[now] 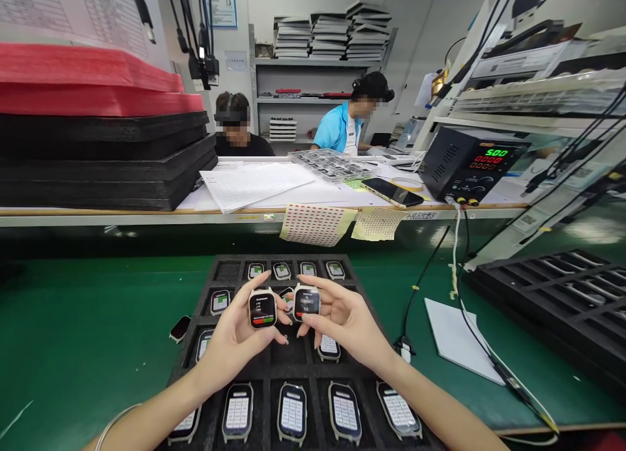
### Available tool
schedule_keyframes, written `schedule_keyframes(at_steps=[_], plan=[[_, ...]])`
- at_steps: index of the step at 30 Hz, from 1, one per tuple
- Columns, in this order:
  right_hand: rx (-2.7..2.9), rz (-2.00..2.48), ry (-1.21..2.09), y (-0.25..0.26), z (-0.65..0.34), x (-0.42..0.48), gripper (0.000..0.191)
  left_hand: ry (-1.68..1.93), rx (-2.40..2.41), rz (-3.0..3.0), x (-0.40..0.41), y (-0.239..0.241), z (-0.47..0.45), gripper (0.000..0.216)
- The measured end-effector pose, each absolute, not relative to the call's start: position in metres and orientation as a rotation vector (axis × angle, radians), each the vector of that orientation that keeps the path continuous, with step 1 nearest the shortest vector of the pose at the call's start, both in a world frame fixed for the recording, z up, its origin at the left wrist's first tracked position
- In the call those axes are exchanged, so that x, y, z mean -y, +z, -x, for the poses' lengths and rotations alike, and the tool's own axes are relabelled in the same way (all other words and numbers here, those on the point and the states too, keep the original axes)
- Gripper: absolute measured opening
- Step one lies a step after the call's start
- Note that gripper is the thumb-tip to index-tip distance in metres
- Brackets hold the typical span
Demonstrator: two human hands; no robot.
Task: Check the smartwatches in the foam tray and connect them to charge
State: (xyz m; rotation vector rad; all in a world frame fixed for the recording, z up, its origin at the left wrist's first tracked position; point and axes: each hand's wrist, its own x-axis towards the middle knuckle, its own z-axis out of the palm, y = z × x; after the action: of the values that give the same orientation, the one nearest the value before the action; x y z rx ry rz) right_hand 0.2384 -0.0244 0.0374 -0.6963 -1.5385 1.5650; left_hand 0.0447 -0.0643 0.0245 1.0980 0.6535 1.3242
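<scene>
My left hand (233,337) is closed round a small watch body (263,308) with a lit screen showing text and a red and green bar. My right hand (342,317) grips a second watch body (306,302) with a dark lit screen. Both are held side by side just above a black foam tray (298,356) on the green bench mat. Several watch bodies lie in the tray's pockets, some showing green screens at the far rows, others white grid screens in the near row (292,412).
One loose watch body (180,328) lies on the mat left of the tray. A white pad (457,337), cables and another black tray (562,301) are at right. A power supply (469,164), phone, papers and stacked foam sit on the shelf; two people work beyond.
</scene>
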Motion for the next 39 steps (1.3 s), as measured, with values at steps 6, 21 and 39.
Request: schedule_keyframes(at_steps=[6, 21, 39], plan=[[1.525, 0.673, 1.555, 0.0356, -0.2397, 0.0241, 0.042, 1.325, -0.666, -1.099, 0.0649, 0.0244, -0.0442, 0.062], [1.556, 0.598, 1.630, 0.0360, -0.2404, 0.0216, 0.056, 1.299, -0.635, -1.128, 0.0620, 0.0243, -0.0417, 0.060], [1.582, 0.750, 1.489, 0.0350, -0.2376, 0.0212, 0.031, 1.270, -0.715, -1.172, 0.0565, 0.0258, -0.0410, 0.045]])
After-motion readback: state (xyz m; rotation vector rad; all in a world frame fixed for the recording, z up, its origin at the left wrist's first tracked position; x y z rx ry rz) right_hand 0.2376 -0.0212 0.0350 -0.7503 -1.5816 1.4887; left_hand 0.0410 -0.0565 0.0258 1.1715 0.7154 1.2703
